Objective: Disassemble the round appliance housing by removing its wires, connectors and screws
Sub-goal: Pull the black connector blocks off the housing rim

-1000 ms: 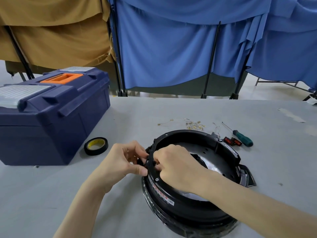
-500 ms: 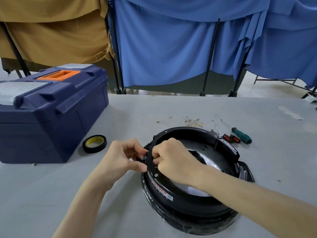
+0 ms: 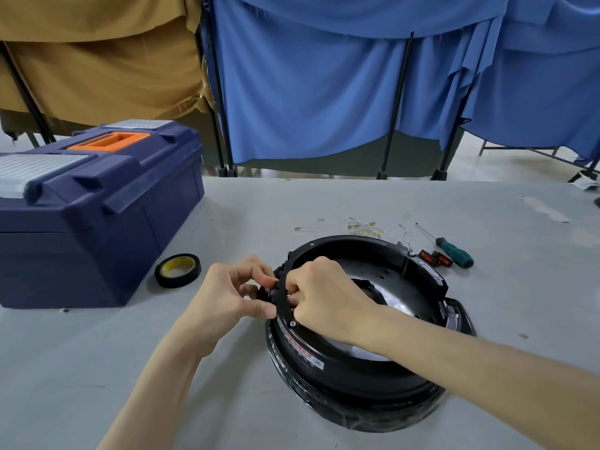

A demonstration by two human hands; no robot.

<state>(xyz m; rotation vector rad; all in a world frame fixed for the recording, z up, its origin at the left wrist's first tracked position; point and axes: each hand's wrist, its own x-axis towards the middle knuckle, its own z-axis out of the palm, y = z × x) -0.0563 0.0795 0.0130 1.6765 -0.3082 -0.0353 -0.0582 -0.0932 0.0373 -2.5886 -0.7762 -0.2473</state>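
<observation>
A white label [image 3: 303, 350] with red print and a small round mark sits on the round housing [image 3: 344, 376], on its wall facing the worktop's near edge; the characters are too small to read.

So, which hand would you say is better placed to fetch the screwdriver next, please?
Probably the right hand: the screwdriver lies beyond the housing on its right, while the left hand pinches at its left rim.
</observation>
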